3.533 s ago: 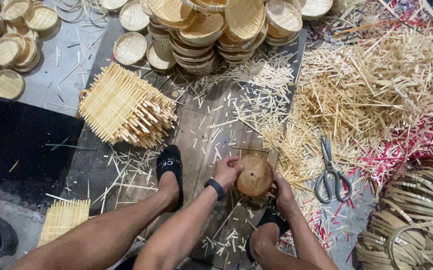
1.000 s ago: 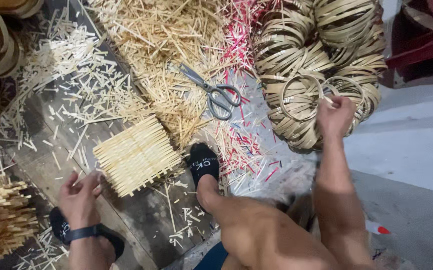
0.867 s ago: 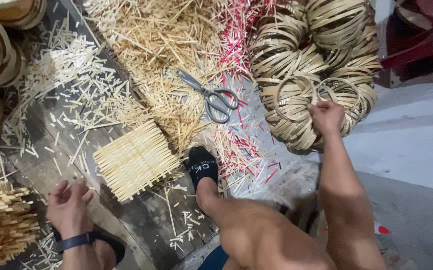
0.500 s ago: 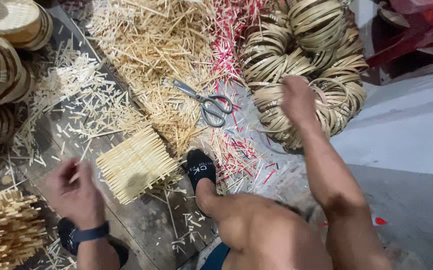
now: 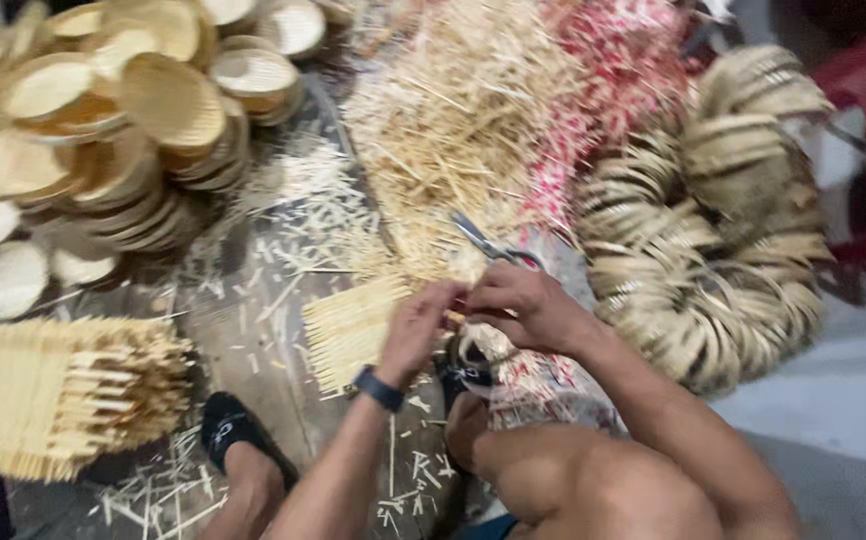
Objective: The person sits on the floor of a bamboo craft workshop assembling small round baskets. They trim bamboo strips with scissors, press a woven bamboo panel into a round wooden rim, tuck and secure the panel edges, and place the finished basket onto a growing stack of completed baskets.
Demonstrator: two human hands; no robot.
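— What do I see at the fingers now?

— Both hands have come together. The left hand (image 5: pixel 415 335) and right hand (image 5: pixel 523 305) meet fingertip to fingertip over a small square mat of woven strips (image 5: pixel 353 330). The fingers look curled inward and close together; the blur hides whether they pinch anything, so I cannot tell.

— And half a second ago?

— The right hand was out on the rings (image 5: pixel 703 250) at the right, the left hand apart at the near left. Now the right has left the rings.

— How does the mat lie?

— Flat on the floor, just left of the hands, its strips running from near left to far right.

— Around it?

— Scissors (image 5: pixel 493 245) just beyond the hands, a heap of loose sticks (image 5: pixel 453 120) farther off, stacked round trays (image 5: pixel 123 120) far left, and a pile of mats (image 5: pixel 63 390) near left.
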